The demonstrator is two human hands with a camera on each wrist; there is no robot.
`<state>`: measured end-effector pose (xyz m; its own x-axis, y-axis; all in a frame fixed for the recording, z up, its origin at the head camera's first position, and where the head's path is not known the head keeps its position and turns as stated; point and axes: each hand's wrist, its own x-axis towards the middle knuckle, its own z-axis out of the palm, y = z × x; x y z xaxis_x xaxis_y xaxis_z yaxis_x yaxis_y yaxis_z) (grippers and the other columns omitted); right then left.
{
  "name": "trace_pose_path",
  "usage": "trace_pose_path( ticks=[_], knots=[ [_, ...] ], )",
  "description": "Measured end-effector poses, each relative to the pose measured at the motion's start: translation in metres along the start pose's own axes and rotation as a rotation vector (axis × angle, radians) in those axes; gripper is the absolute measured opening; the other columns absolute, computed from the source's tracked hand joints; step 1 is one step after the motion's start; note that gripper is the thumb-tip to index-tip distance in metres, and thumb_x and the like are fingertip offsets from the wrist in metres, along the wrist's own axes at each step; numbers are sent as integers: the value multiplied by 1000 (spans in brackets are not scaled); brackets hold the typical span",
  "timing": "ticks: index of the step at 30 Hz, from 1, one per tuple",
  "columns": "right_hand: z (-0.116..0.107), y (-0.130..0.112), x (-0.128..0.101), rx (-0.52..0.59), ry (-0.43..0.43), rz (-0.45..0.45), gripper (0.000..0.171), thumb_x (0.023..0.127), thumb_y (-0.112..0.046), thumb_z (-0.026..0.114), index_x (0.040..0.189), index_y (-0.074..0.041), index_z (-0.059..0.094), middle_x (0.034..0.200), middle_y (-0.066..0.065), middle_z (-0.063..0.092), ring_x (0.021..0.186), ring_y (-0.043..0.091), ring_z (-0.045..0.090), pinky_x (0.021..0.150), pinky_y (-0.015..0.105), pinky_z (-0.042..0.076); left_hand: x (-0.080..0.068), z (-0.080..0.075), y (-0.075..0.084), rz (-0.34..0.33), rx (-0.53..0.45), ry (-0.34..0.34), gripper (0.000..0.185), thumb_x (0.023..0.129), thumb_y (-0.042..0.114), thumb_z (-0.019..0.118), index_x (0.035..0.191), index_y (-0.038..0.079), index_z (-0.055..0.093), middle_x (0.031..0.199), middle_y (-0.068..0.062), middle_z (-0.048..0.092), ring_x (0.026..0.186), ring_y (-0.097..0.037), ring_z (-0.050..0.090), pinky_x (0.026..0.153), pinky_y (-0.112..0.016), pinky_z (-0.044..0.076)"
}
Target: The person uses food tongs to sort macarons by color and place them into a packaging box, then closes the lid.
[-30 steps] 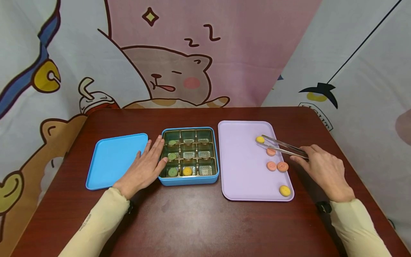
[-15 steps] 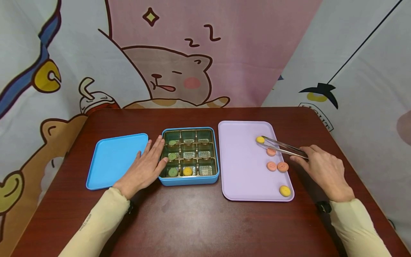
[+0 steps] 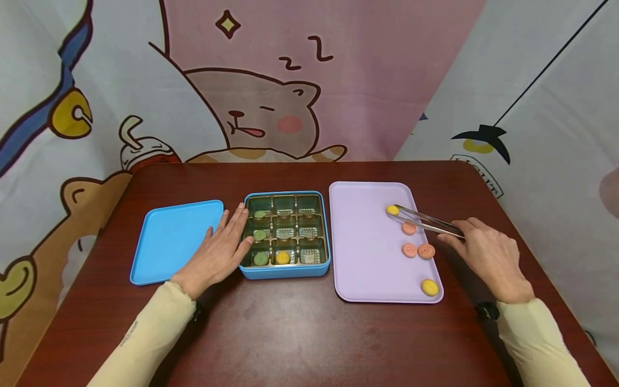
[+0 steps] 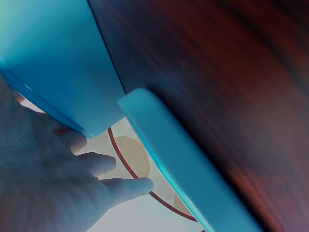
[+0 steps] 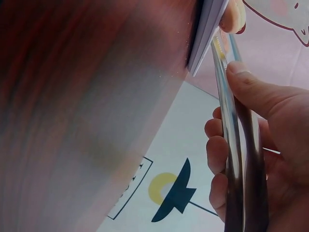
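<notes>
Yellow piece (image 3: 392, 210) between the tips of the tongs (image 3: 437, 221), at the lilac tray (image 3: 367, 247); can't tell if lifted. Right hand (image 3: 490, 258): fingers wrapped round tongs. Left hand (image 3: 213, 258): fingers straight, touching blue box (image 3: 285, 273). Counts: tray, three orange pieces (image 3: 426, 251), one loose yellow piece (image 3: 429, 287); box, three green pieces (image 3: 261, 258), one boxed yellow piece (image 3: 282, 258).

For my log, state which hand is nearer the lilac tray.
Right: the right hand is just beyond the right edge of the lilac tray, while the left hand is farther off at the left side of the blue compartment box.
</notes>
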<state>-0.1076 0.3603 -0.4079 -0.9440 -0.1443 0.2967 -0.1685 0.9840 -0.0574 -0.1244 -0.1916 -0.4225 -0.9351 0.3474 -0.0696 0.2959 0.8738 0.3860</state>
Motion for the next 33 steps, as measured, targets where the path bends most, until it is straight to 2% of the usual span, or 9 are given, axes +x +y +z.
trace_pose_path(
  ticks=[13,24,33],
  knots=[
    [1,0,1,5,2,-9,51,80,-32,91,110,5,71,99,26,68,56,25,53,40,37,42,1,1,0,-2,0,-2,70,113,43,36,168,9,9,174,-5,-1,158,-42,3,115,-76,12],
    [-1,-1,1,12,-2,-1,51,81,-32,90,110,4,71,92,23,67,53,21,47,39,33,38,1,0,1,-4,1,-1,71,113,44,36,168,10,7,174,-5,-1,158,-41,3,116,-76,11],
    [-1,-3,-2,22,23,-13,51,80,-31,91,111,5,71,96,24,67,52,22,48,39,32,37,1,-1,1,-9,-1,-5,71,113,44,36,168,10,7,174,-4,-2,158,-41,3,116,-76,11]
  ],
)
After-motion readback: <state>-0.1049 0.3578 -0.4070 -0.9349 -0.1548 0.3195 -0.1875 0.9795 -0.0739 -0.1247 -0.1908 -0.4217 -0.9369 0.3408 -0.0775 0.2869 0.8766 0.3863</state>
